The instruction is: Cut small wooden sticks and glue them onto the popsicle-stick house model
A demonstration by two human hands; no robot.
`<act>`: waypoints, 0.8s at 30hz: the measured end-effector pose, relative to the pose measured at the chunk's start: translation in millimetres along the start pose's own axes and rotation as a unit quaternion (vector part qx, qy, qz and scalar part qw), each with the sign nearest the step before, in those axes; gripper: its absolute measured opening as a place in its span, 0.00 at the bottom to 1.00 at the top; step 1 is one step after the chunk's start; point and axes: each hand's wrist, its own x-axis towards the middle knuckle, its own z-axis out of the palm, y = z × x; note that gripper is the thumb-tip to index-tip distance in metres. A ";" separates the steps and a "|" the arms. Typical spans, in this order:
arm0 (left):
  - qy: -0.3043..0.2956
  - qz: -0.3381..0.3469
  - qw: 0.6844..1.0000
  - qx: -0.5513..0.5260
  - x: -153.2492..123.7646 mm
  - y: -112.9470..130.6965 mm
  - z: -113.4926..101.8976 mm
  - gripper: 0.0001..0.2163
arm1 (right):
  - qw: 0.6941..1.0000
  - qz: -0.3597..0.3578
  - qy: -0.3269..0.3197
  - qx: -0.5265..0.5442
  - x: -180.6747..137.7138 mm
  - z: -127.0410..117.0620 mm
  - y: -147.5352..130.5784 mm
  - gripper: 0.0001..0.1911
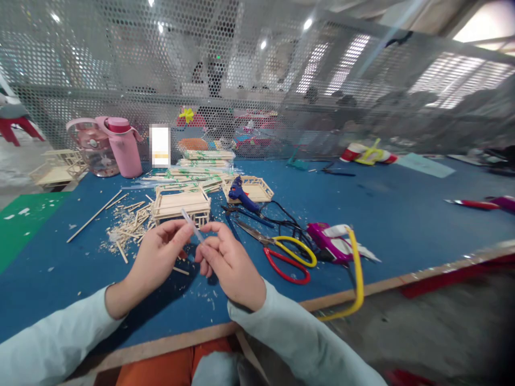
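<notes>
A translucent glue stick (192,225) slants between my two hands, above the near part of the blue table. My right hand (233,268) is closed, pinching the lower end between thumb and fingers. The thumb and fingertips of my left hand (155,252) close on it from the other side, near its middle. Just beyond stands a small rectangular structure of pale wooden sticks (183,202) with railings, partly behind my fingers. A blue glue gun (244,197) rests against a low, railed wooden frame (261,192) to the right of it.
Scissors (277,247) with red and yellow handles and dark pliers (237,217) lie right of my hands, near a purple-and-white tool (328,244). Broken sticks (134,222) litter the left. Behind are stick bundles (207,163) and a pink bottle (124,150). A knife (475,204) lies far right.
</notes>
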 end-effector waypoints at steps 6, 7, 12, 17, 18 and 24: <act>-0.032 0.021 0.999 0.014 -7.3 -8.0 1.3 0.09 | 1.000 0.004 0.001 0.000 2.2 3.5 4.6 0.07; -0.033 0.028 0.999 0.021 -7.6 -8.4 1.3 0.08 | 1.000 0.006 0.000 -0.001 1.9 4.2 5.3 0.07; -0.068 0.055 0.995 0.041 -7.5 -7.0 -0.5 0.10 | 1.000 0.019 0.009 0.018 -0.2 6.1 8.0 0.06; -0.080 0.059 0.994 0.049 -8.6 -3.6 -2.0 0.10 | 0.999 -0.004 0.012 -0.038 -1.5 3.2 7.2 0.06; -0.079 0.052 0.994 0.050 -9.1 -3.4 -1.9 0.10 | 0.998 -0.017 0.015 -0.066 -1.7 2.4 6.8 0.06; -0.041 -0.004 0.997 0.061 -11.8 -4.3 -1.3 0.10 | 0.972 -0.079 0.027 -0.219 -3.2 2.3 6.3 0.08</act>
